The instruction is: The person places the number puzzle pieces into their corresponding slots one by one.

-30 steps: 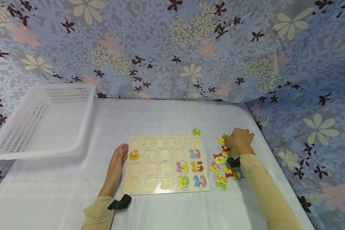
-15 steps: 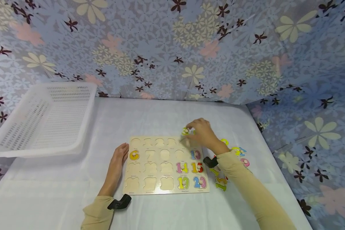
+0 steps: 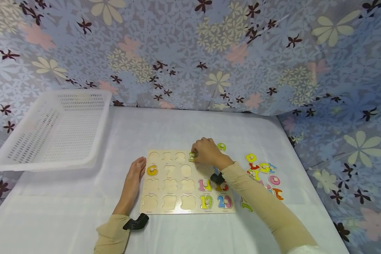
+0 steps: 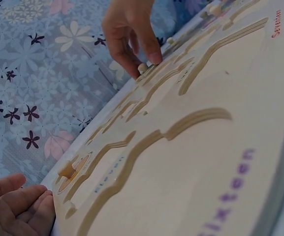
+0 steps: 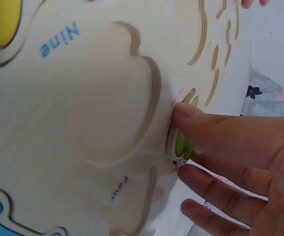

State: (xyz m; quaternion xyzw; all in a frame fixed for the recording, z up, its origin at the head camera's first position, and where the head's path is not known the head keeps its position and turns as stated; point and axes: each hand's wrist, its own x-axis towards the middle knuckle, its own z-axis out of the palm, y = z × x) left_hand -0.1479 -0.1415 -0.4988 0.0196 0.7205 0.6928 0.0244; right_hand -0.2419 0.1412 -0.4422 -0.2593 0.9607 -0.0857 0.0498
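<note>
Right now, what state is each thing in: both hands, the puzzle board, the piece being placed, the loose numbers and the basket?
Right hand: pinching the green piece at the board's top row.
Green piece: on edge at a slot, not yet flat.
Left hand: flat on the table, against the board's left edge.
Puzzle board: flat, mostly empty slots.
Loose numbers: scattered right of the board.
Basket: empty, tilted.

We wear long, close-fitting beige sleeves on both arms that end at the wrists, leaving our left hand [image 3: 135, 173] and right hand [image 3: 206, 152] bare and ringless, and a small black camera mount is strapped at each wrist, over the cuff of each sleeve.
</note>
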